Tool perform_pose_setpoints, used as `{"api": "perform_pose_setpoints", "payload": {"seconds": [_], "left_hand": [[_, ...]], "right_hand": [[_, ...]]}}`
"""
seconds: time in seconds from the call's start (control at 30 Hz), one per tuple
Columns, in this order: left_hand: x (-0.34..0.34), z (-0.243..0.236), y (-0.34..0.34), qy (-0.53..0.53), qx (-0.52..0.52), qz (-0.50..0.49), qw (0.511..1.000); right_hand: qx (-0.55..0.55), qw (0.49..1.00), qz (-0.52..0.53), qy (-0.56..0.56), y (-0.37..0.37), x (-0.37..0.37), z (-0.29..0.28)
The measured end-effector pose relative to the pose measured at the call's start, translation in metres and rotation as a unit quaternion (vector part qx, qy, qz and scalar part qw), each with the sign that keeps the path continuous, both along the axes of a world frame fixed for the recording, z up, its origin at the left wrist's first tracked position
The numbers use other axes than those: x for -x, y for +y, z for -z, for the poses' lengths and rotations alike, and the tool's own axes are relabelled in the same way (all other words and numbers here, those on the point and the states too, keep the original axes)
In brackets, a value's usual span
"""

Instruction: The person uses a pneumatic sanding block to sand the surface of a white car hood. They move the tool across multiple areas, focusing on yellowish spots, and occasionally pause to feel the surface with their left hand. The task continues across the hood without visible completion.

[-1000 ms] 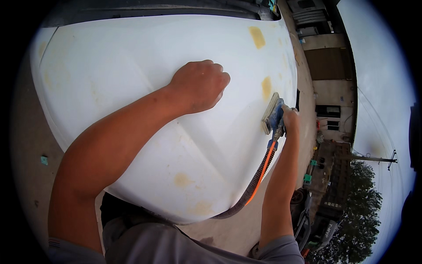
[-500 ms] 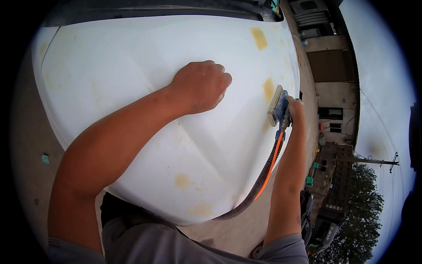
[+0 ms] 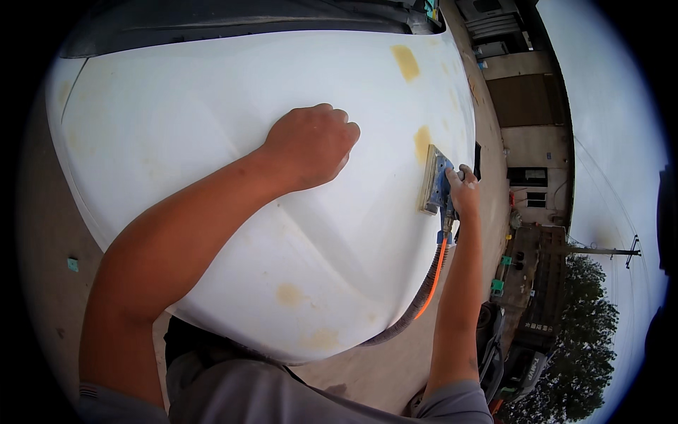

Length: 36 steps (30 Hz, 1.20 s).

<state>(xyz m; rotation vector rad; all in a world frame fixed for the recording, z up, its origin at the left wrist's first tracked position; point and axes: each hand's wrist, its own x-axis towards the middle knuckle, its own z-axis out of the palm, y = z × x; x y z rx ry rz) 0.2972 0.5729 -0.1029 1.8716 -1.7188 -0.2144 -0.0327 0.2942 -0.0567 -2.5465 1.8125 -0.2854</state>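
A broad white car hood spreads under my arms, marked with yellowish patches. My left hand is closed in a fist, back of the hand upward, at the middle of the hood; its palm is hidden, and nothing shows sticking out. At the hood's right edge, my right hand grips a blue air sander with a flat rectangular pad. The pad is turned toward the hood's sloping side, just below a yellowish patch. From the tool's lower end run an orange air line and a dark ribbed hose.
Dark windshield trim borders the hood's far edge. The hose curves past the hood's near right corner toward the concrete ground. On the right stand a low building, parked vehicles and a tree. A small green piece lies on the ground at left.
The sander and my right hand have shifted slightly left and nearer to me along the hood's edge. The whole view has shifted slightly too; my left fist keeps its place on the hood.
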Motion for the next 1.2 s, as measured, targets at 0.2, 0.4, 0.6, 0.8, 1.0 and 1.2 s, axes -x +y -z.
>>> {"api": "perform_pose_setpoints", "payload": {"seconds": [0.2, 0.4, 0.6, 0.8, 1.0, 1.2], "left_hand": [[0.001, 0.004, -0.001, 0.002, 0.016, -0.003, 1.000], [0.000, 0.001, -0.003, -0.010, 0.014, -0.002, 1.000], [-0.002, 0.001, -0.003, -0.006, 0.016, -0.004, 1.000], [-0.003, 0.001, -0.003, -0.009, 0.017, -0.004, 1.000], [-0.015, -0.015, -0.011, -0.010, 0.019, -0.005, 1.000], [-0.008, -0.002, 0.007, 0.008, -0.003, -0.001, 1.000]], "right_hand": [[-0.010, 0.998, -0.058, -0.021, -0.015, -0.005, -0.003], [0.090, 0.958, -0.272, 0.007, 0.078, 0.004, -0.003], [0.031, 0.988, -0.151, -0.033, 0.023, 0.005, -0.004], [0.040, 0.989, -0.143, -0.004, -0.015, 0.003, -0.005], [0.141, 0.936, -0.322, 0.031, 0.033, 0.002, -0.012], [0.002, 0.994, -0.111, -0.014, -0.001, -0.003, -0.005]]}}
